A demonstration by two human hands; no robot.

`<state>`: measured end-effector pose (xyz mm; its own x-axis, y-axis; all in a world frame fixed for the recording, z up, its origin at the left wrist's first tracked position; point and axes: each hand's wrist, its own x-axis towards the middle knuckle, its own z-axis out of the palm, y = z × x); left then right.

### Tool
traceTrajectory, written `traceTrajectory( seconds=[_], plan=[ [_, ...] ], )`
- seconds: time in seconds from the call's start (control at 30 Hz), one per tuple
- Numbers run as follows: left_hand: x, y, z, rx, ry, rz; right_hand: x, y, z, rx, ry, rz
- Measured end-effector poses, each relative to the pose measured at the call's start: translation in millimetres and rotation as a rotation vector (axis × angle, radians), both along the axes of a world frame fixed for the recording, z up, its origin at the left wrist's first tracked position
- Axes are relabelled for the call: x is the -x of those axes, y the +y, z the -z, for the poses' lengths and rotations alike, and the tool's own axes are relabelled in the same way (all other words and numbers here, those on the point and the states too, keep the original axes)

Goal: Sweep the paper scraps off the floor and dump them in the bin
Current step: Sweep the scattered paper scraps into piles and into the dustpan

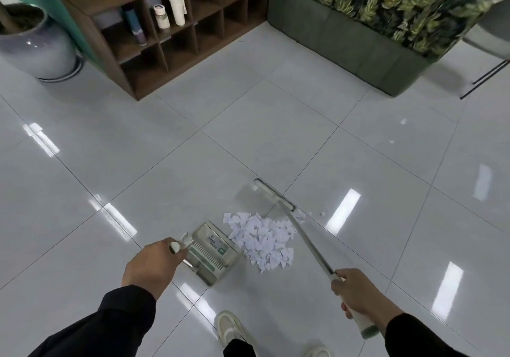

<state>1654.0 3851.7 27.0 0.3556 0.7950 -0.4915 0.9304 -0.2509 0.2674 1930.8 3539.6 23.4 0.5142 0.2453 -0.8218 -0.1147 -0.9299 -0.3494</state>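
Note:
A pile of white paper scraps [262,239] lies on the glossy grey tiled floor [193,149]. A white and green dustpan [214,251] stands just left of the pile, its mouth towards the scraps. My left hand [151,265] grips the top of the dustpan's handle. My right hand [358,294] grips the white end of the broom handle [309,243]. The broom head [273,193] rests on the floor beyond the pile. A few stray scraps [321,214] lie to the right of the broom head. No bin is in view.
A brown cubby shelf [154,33] with bottles stands at the back left, beside a large grey plant pot [36,47]. A green planter box [358,41] with foliage runs along the back right. Black thin furniture legs [485,77] show at far right. My shoes [230,329] are below.

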Motion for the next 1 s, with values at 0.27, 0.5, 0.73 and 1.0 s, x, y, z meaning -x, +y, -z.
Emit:
traceTrajectory(
  seconds=[0.27, 0.5, 0.73, 1.0],
  plan=[
    [2, -5, -2, 0.007, -0.003, 0.049, -70, -19, 37, 0.065, -0.099, 0.264],
    [7, -19, 2, -0.008, 0.024, 0.049, -51, -32, 63, 0.082, 0.067, 0.363],
    [10, -32, -2, 0.016, -0.008, 0.021, 27, -39, 41, 0.056, 0.169, 0.35],
    [28, -34, -2, 0.031, -0.036, -0.049, 60, -36, -11, -0.064, 0.098, 0.21]
  ],
)
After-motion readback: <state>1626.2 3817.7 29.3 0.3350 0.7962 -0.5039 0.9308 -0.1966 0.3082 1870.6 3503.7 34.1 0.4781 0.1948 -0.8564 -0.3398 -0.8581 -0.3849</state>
